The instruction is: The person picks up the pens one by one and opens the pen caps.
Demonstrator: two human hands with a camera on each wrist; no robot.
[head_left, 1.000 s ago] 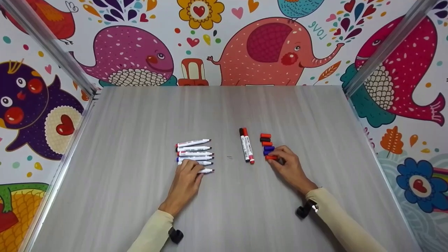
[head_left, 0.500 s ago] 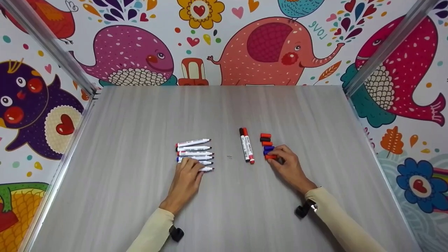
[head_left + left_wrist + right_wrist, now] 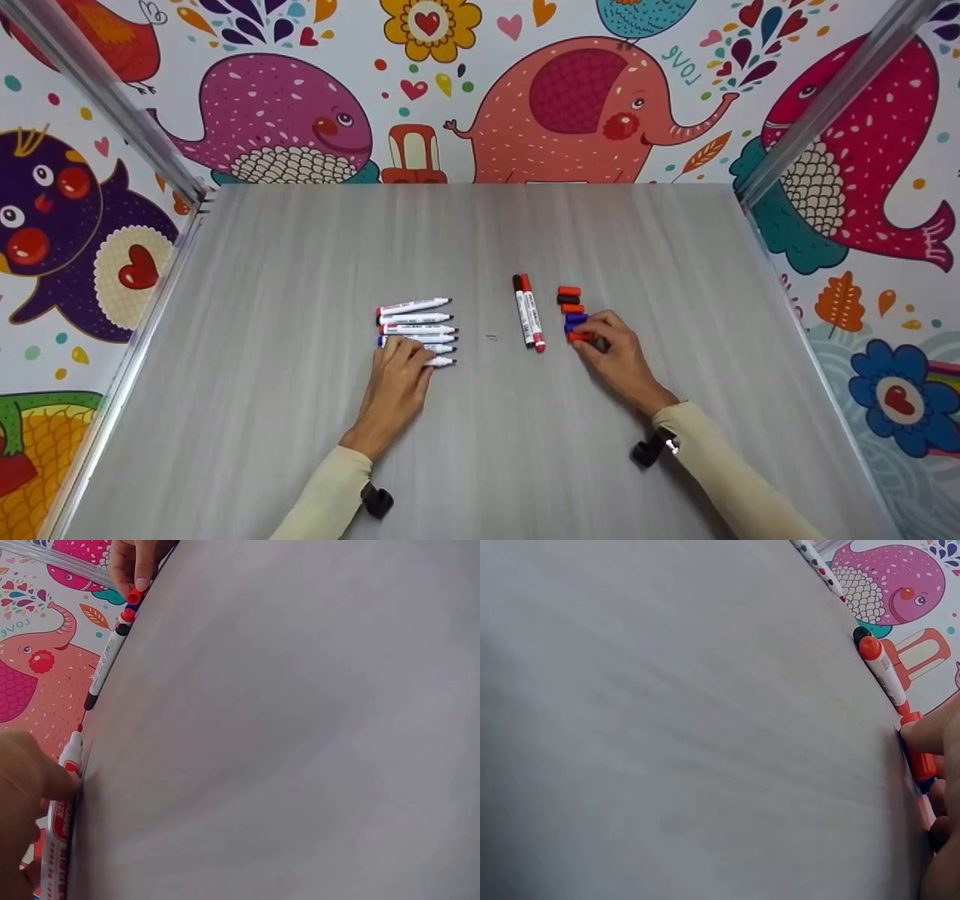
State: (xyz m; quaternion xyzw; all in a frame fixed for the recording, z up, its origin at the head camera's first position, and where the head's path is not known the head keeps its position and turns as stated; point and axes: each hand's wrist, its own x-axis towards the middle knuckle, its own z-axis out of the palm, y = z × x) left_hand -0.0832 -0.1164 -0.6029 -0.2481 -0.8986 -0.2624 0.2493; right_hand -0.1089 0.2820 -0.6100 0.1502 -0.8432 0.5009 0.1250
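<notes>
Uncapped white whiteboard markers lie in a row on the left, tips pointing right. At the near end of that row, my left hand (image 3: 396,382) grips the closest marker (image 3: 442,361), a white one with red print (image 3: 60,832) in the left wrist view. Part of this marker and of the one beyond it is hidden under the fingers. On the right, my right hand (image 3: 624,364) pinches a red cap (image 3: 578,337) at the near end of a column of loose caps. A blue cap (image 3: 576,319) lies just beyond it. In the right wrist view, thumb and fingers touch the red cap (image 3: 922,757).
Two capped markers, a black one (image 3: 523,315) and a red one (image 3: 532,315), lie side by side between the row and the caps. Several red, black and blue caps form the column. Short dark marks (image 3: 492,337) are on the table. Patterned walls enclose the tabletop (image 3: 480,450).
My left hand has slid the nearest marker slightly away from me, closer to the rest of the row. The right hand and its red cap stay almost still.
</notes>
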